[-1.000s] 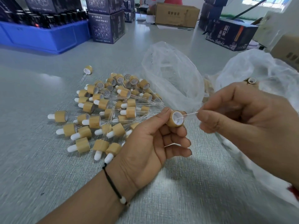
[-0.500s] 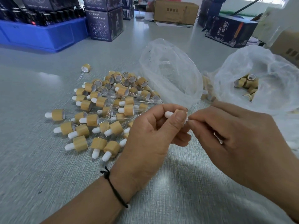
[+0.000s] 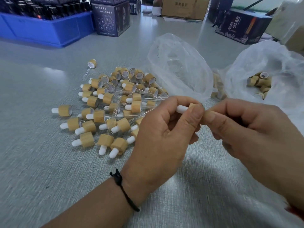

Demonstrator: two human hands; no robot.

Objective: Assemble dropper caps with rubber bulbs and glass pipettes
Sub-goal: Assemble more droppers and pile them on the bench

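My left hand [image 3: 166, 137] pinches a bamboo-coloured dropper cap [image 3: 191, 106] between thumb and fingers, its white rubber bulb [image 3: 181, 108] pointing left. My right hand [image 3: 253, 134] meets it from the right, thumb and forefinger pressed against the cap's open side. The glass pipette is hidden between the fingers. A pile of assembled droppers [image 3: 113, 106] lies on the grey table to the left. A clear bag [image 3: 266, 66] at the right holds several bare caps [image 3: 260, 82].
A second clear plastic bag [image 3: 179, 66] lies behind my hands, glass pipettes faintly showing inside. A blue crate [image 3: 44, 30] of dark bottles stands at the back left. Dark printed boxes [image 3: 110, 18] and a cardboard carton [image 3: 184, 7] line the far side of the table.
A second ago the cap faced me with the pipette tip just entering it. The cap has since turned bulb-left, and my right fingers have closed up against it, hiding the pipette.
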